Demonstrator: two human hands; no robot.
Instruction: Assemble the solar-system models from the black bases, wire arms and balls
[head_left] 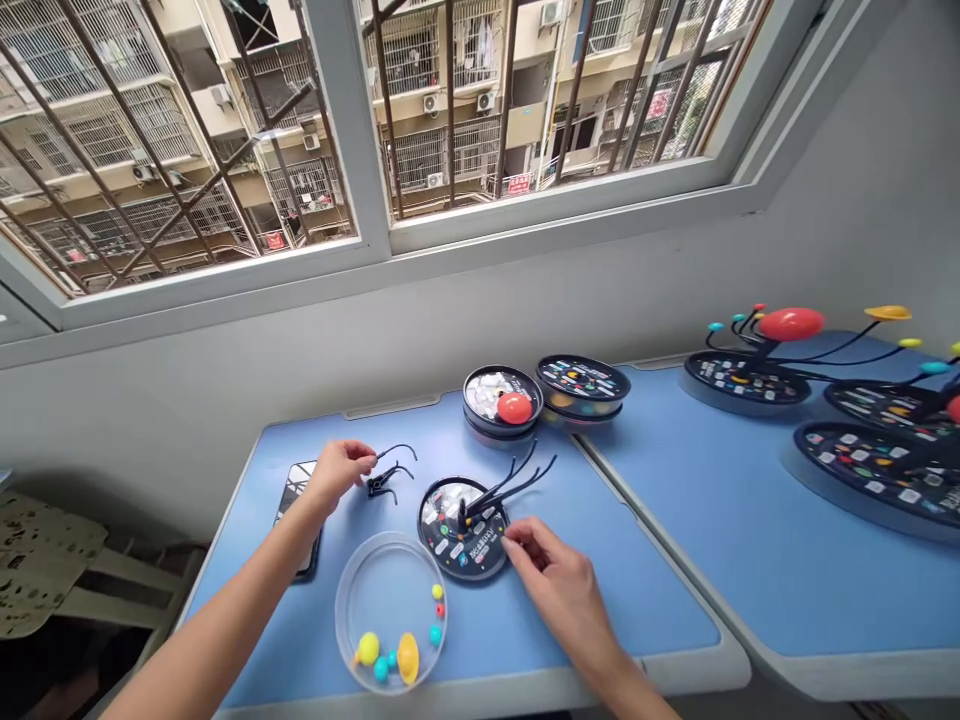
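My left hand [343, 472] pinches one end of a thin curved black rod [399, 451]. Just below it on the blue table lies a small bunch of similar black rods [384, 486]. My right hand [556, 583] is closed at the right rim of a round black base [471, 548] printed with planet pictures, its thumb and fingers on the edge. From a post on this base, several black rods [517, 485] reach up to the right. In front stands a clear round tray [388, 545] with yellow, teal and red balls and a yellow ringed piece [407, 658].
A phone [306, 575] lies partly behind my left arm. Stacked round cases, one topped by a red dome [514, 408], stand near the wall. On the right-hand table [720, 560] are assembled planet models with a red sun [792, 324]. A barred window [450, 110] is above.
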